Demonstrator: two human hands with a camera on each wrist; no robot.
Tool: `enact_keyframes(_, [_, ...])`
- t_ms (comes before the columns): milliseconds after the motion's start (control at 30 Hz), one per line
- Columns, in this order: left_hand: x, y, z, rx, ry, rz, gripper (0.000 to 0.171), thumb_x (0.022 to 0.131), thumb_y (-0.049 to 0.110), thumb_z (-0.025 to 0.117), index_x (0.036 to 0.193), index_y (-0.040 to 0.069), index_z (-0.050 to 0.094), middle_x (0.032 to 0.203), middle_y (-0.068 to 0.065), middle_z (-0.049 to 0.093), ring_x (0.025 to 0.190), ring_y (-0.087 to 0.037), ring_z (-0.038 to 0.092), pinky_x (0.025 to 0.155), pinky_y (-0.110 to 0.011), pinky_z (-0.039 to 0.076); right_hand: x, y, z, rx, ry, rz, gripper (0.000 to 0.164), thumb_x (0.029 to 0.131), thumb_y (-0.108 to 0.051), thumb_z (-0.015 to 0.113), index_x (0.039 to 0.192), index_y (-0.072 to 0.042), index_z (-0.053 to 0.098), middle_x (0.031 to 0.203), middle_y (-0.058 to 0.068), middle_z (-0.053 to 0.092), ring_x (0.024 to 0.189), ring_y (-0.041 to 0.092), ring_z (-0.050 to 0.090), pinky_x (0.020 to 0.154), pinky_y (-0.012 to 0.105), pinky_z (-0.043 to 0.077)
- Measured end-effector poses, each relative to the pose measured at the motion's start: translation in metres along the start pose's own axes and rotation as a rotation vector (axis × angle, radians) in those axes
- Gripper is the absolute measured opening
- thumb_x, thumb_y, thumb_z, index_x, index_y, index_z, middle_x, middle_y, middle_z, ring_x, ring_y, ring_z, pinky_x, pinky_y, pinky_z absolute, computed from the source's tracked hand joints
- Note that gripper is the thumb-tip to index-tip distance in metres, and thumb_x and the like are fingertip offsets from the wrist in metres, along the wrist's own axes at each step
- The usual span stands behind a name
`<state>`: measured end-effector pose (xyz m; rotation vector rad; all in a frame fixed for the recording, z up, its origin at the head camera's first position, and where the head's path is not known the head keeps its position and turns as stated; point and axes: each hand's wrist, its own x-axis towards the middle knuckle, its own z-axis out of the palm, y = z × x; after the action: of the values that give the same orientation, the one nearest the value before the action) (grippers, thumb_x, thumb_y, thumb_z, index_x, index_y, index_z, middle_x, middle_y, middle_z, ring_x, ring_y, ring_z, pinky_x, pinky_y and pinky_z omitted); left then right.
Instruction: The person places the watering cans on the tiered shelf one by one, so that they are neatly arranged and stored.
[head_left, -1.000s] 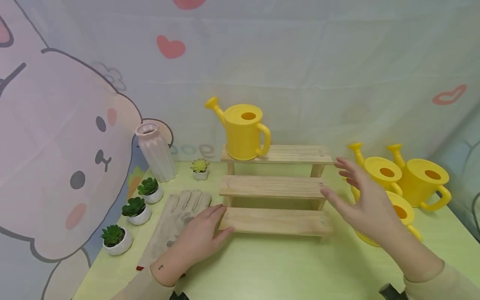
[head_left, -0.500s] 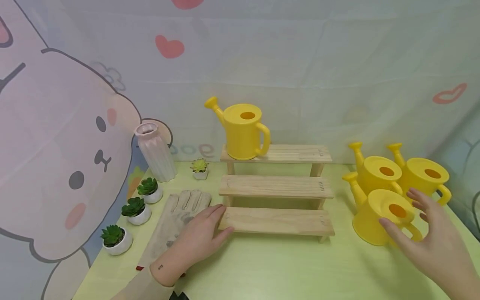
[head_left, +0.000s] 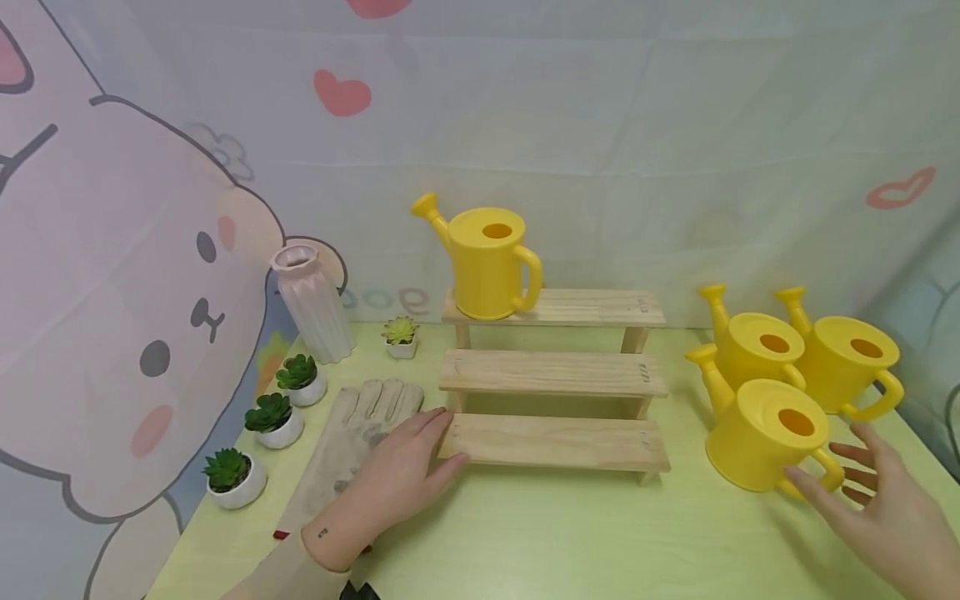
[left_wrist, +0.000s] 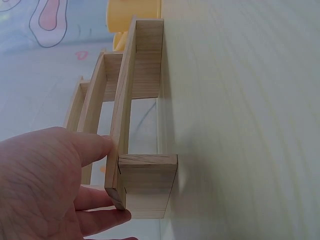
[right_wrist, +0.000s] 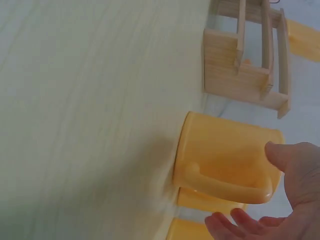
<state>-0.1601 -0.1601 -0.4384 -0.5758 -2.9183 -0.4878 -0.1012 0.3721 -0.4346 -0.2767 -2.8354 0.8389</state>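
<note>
A three-step wooden shelf stand (head_left: 555,442) is in the middle of the table. My left hand (head_left: 401,467) holds the left end of its lowest board, thumb at the front edge; the left wrist view shows the fingertips (left_wrist: 120,216) round the board's end. On the top step sits a yellow watering can (head_left: 487,267), spout to the left. My right hand (head_left: 888,508) is at the handle of the nearest yellow watering can (head_left: 757,442) on the right. In the right wrist view its thumb and fingers are spread on either side of the can's handle (right_wrist: 230,190).
Two more yellow watering cans (head_left: 761,342) stand behind the nearest one. On the left are several small potted succulents (head_left: 236,479), a work glove (head_left: 337,467) lying flat and a tall pale vase (head_left: 311,308). A printed cloth (head_left: 600,125) hangs behind the table.
My right hand has moved from beside the stand, rightward and down, to the handle of the nearest watering can. The left hand stays on the stand.
</note>
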Motion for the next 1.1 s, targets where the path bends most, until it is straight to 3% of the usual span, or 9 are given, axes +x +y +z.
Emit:
enact_keyframes(67, [0.0,0.0,0.0,-0.001,0.001,-0.001,0.071,0.098,0.055,0.062,0.148,0.005,0.053,0.149,-0.013,0.057,0.139,-0.032,0.055,0.114,-0.049,0.048,0.001,0.005,0.002,-0.018,-0.029,0.025,0.108,0.093,-0.054,0.07,0.157,0.012,0.012,0.133,0.049,0.048,0.108,0.064,0.059,0.064,0.044,0.061])
enact_keyframes(133, [0.0,0.0,0.0,-0.005,-0.001,-0.001,0.071,0.098,0.055,0.062,0.148,0.005,0.053,0.149,-0.013,0.057,0.139,-0.032,0.055,0.114,-0.049,0.049,0.001,0.009,0.003,-0.034,-0.049,0.025,0.098,0.096,-0.053,0.066,0.152,0.015,0.023,0.129,0.048,0.053,0.105,0.062,0.063,0.064,0.05,0.061])
enact_keyframes(333, [0.0,0.0,0.002,0.002,-0.001,-0.002,0.07,0.098,0.055,0.061,0.148,0.006,0.053,0.149,-0.012,0.058,0.139,-0.031,0.055,0.113,-0.049,0.049,0.003,0.017,0.007,-0.078,-0.036,-0.014,0.062,0.101,-0.046,0.061,0.129,0.01,0.053,0.115,0.036,0.067,0.097,0.052,0.069,0.063,0.048,0.06])
enact_keyframes(600, [0.0,-0.001,0.001,0.0,0.001,-0.001,0.071,0.098,0.055,0.062,0.148,0.005,0.053,0.15,-0.013,0.057,0.139,-0.031,0.055,0.113,-0.049,0.049,0.003,0.018,0.01,-0.115,0.01,-0.028,0.043,0.101,-0.038,0.064,0.11,0.004,0.063,0.101,0.03,0.073,0.088,0.046,0.073,0.06,0.045,0.061])
enact_keyframes(867, [0.0,0.0,0.001,0.011,-0.004,-0.005,0.07,0.099,0.055,0.061,0.148,0.005,0.053,0.15,-0.013,0.057,0.14,-0.031,0.054,0.114,-0.049,0.049,-0.001,0.012,0.012,-0.103,0.081,-0.018,0.026,0.098,-0.023,0.071,0.107,0.001,0.068,0.099,0.027,0.075,0.085,0.043,0.074,0.054,0.032,0.059])
enact_keyframes(933, [0.0,0.0,0.001,0.009,-0.005,-0.003,0.071,0.099,0.055,0.061,0.148,0.005,0.053,0.15,-0.013,0.057,0.14,-0.031,0.054,0.114,-0.049,0.049,-0.003,0.011,0.011,-0.094,0.106,-0.014,0.027,0.097,-0.024,0.072,0.108,0.0,0.069,0.099,0.026,0.076,0.076,0.019,0.076,0.052,0.022,0.055])
enact_keyframes(1000, [0.0,0.0,0.001,0.01,-0.004,-0.001,0.071,0.099,0.055,0.061,0.148,0.005,0.053,0.15,-0.013,0.057,0.14,-0.032,0.054,0.113,-0.049,0.049,-0.005,0.01,0.009,-0.06,0.136,-0.025,0.026,0.097,-0.023,0.072,0.108,0.0,0.07,0.096,0.023,0.077,0.07,-0.008,0.066,0.051,0.013,0.049])
enact_keyframes(1100, [0.0,-0.001,0.001,0.01,-0.005,0.0,0.071,0.099,0.055,0.061,0.148,0.004,0.053,0.15,-0.013,0.056,0.14,-0.032,0.054,0.114,-0.049,0.049,-0.008,0.006,0.006,0.09,0.193,-0.092,0.022,0.097,-0.013,0.071,0.11,0.004,0.068,0.088,-0.009,0.078,0.071,-0.032,0.046,0.055,0.003,0.046])
